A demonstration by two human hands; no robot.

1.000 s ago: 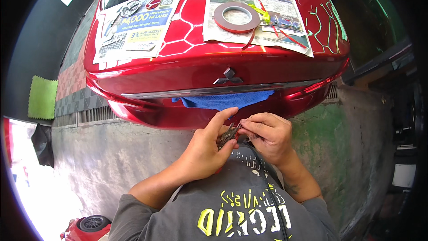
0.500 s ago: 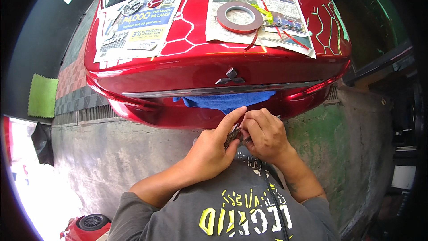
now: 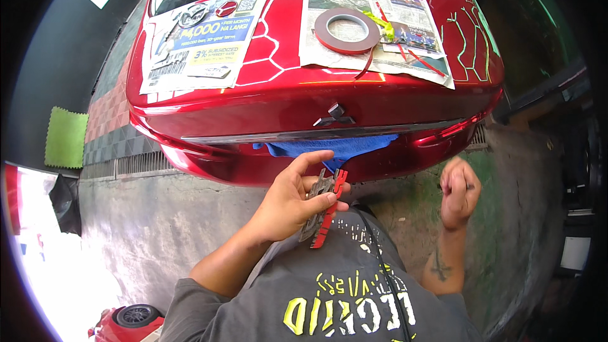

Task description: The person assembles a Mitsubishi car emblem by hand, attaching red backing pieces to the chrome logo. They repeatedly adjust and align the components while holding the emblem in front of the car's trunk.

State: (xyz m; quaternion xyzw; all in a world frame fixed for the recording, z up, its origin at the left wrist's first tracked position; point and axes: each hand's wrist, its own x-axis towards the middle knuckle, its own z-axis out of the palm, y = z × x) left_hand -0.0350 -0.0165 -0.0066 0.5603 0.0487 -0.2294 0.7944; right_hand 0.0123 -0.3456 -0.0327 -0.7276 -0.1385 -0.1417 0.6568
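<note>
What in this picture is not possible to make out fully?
Dark piece in the right hand, head view: curled fingers hide most of it.
Grey piece in the left hand, head view: the thumb hides its middle.
Red thing with a wheel, head view: lower edge cuts it off.

"Where's it brightest?"

"Lower left of the frame. The light there burns out to pure white and spills across the rough grey concrete floor (image 3: pixel 171 215)."

"Any glare?"

"White hexagonal reflections (image 3: pixel 277 47) streak the glossy red car trunk lid (image 3: pixel 266 111), upper centre. The far right sinks into shadow."

"Sharpness?"

"Reasonably crisp mid-frame. Toward the rim, fisheye distortion bends straight edges, and the corners go black."
</note>
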